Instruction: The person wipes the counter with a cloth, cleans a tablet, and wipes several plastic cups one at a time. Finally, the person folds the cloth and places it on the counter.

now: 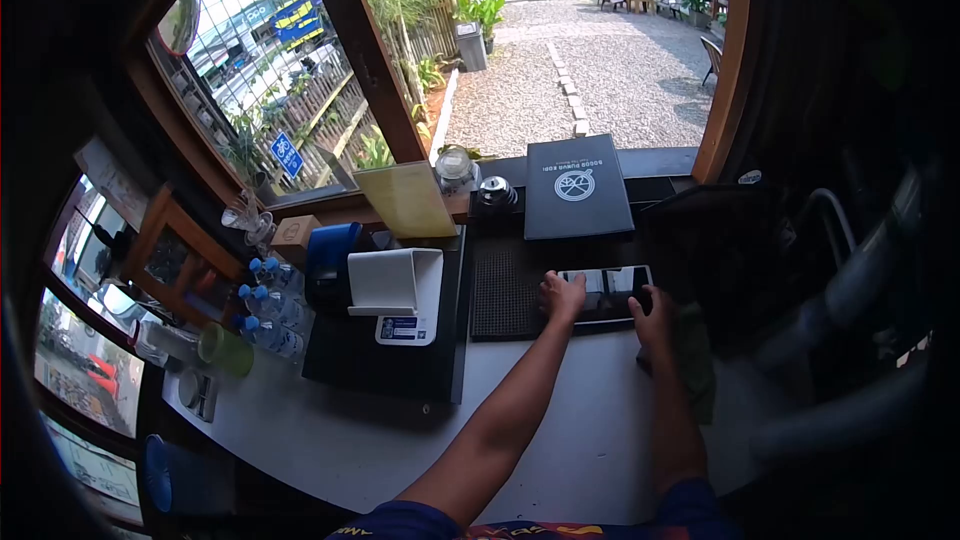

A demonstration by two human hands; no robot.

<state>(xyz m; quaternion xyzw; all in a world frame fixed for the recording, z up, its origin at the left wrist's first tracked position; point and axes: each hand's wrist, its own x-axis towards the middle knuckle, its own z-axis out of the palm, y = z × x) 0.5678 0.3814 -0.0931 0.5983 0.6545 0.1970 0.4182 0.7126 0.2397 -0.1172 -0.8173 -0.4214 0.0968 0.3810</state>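
A flat, glossy tablet-like device with a dark face and pale rim lies over the dark ribbed mat on the counter. My left hand is closed on its left end, thumb along the face. At the opposite end, my right hand grips the lower right corner, its thumb up at the edge. Just behind the device rests a black menu folder with a white round logo. A dark green cloth hangs beside my right wrist.
A white stand sits on a black box left of my arms. Several water bottles, a green cup and a glass jar are farther left. A metal bell-shaped item stands by the window sill. Curved pipes occupy the right.
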